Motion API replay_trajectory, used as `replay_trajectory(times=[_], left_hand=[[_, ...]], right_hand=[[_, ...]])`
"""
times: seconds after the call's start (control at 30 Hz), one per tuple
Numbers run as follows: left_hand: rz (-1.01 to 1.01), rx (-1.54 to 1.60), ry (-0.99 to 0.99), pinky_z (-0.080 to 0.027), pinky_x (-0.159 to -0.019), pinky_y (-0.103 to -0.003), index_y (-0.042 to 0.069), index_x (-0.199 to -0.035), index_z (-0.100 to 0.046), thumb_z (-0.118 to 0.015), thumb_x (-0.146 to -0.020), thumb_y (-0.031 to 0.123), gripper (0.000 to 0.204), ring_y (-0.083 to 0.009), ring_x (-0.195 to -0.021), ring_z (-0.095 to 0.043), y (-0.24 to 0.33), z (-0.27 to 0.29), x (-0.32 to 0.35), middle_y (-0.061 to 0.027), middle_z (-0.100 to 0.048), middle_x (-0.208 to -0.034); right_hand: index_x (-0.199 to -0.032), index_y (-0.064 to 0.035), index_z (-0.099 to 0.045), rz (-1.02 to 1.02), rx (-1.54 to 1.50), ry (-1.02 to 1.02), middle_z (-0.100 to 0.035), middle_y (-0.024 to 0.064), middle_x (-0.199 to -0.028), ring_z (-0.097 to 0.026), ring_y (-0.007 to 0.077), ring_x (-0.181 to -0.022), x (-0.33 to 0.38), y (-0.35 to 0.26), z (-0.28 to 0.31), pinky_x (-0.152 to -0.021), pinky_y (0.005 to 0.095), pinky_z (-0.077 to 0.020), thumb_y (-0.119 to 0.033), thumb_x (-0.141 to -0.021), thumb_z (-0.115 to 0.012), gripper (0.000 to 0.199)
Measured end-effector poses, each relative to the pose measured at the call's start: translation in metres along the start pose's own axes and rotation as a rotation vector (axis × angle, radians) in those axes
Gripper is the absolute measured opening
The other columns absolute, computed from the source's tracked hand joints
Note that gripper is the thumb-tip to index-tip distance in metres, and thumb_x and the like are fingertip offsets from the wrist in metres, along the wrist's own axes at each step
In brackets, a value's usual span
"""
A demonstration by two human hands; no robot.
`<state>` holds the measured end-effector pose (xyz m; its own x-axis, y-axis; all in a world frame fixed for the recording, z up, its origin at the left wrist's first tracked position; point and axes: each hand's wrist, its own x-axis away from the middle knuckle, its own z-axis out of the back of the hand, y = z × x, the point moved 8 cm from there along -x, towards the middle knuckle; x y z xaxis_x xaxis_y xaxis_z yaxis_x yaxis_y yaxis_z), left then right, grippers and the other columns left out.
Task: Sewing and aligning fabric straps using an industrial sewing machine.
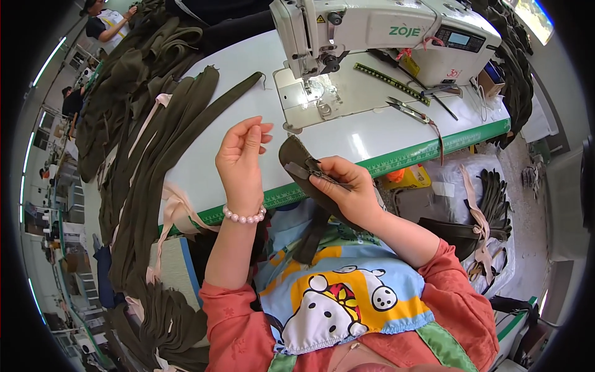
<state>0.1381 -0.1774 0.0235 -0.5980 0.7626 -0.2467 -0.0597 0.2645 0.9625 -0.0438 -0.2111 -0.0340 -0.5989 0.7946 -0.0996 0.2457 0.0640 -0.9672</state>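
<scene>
My right hand (347, 189) pinches a dark olive fabric strip (296, 150) over the table's front edge. The strip's rounded end points up toward the sewing machine (384, 28), and its lower part hangs by my lap. At my fingertips a small grey flat piece (297, 170) lies against the fabric; I cannot make out what it is. To the left, my left hand (243, 152) is raised over the table edge, apart from the strip. Its fingers are loosely bent and apart, with nothing visible in them. Long olive fabric strips (186, 118) lie on the table beyond it.
Thread snips (409, 111) and a dark green ruler (390, 82) lie right of the needle plate (310, 93). A green measuring tape (427, 149) runs along the table edge. Bundled strips (493, 204) rest at right, with more fabric piled left. Another person (108, 28) stands far left.
</scene>
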Motion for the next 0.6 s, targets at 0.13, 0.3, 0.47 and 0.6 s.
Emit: replay_trajectory(times=[0.13, 0.3, 0.47, 0.6], left_hand=[[-0.49, -0.452, -0.1, -0.046, -0.072, -0.029, 0.008, -0.103, -0.066, -0.071, -0.082, 0.009, 0.022, -0.0162, -0.085, -0.06, 0.041, -0.011, 0.023, -0.0043, -0.064, -0.096], [-0.808, -0.751, -0.353, -0.042, -0.078, -0.035, 0.014, -0.103, -0.067, -0.075, -0.074, 0.008, 0.031, -0.0211, -0.085, -0.059, 0.053, -0.041, 0.059, -0.0015, -0.061, -0.093], [-0.8, -0.758, -0.305, -0.041, -0.08, -0.035, 0.014, -0.103, -0.066, -0.075, -0.074, 0.007, 0.031, -0.0186, -0.084, -0.059, 0.054, -0.032, 0.064, 0.0005, -0.061, -0.092], [-0.869, -0.757, -0.252, -0.041, -0.078, -0.034, 0.012, -0.098, -0.067, -0.075, -0.072, 0.007, 0.028, -0.0183, -0.082, -0.059, 0.057, -0.03, 0.072, 0.0003, -0.062, -0.091]], right_hand=[[-0.109, 0.0021, -0.059, -0.008, -0.024, 0.033, -0.066, 0.002, -0.099, -0.059, 0.0061, -0.089, -0.007, -0.008, 0.001, -0.08, 0.0214, -0.0475, 0.001, -0.091, -0.061, 0.018], [-0.11, 0.0021, -0.059, 0.062, -0.046, 0.018, -0.065, 0.0029, -0.1, -0.058, 0.0063, -0.092, -0.004, -0.024, -0.009, -0.081, 0.0221, -0.047, 0.001, -0.092, -0.057, 0.018], [-0.11, 0.002, -0.06, -0.032, -0.158, 0.006, -0.065, 0.0032, -0.099, -0.059, 0.007, -0.09, 0.006, -0.026, -0.013, -0.08, 0.0211, -0.0463, -0.007, -0.094, -0.055, 0.019], [-0.109, 0.0018, -0.061, -0.146, -0.171, -0.078, -0.065, 0.0018, -0.094, -0.059, 0.0073, -0.087, 0.005, -0.026, -0.011, -0.077, 0.0205, -0.0459, -0.012, -0.095, -0.056, 0.02]])
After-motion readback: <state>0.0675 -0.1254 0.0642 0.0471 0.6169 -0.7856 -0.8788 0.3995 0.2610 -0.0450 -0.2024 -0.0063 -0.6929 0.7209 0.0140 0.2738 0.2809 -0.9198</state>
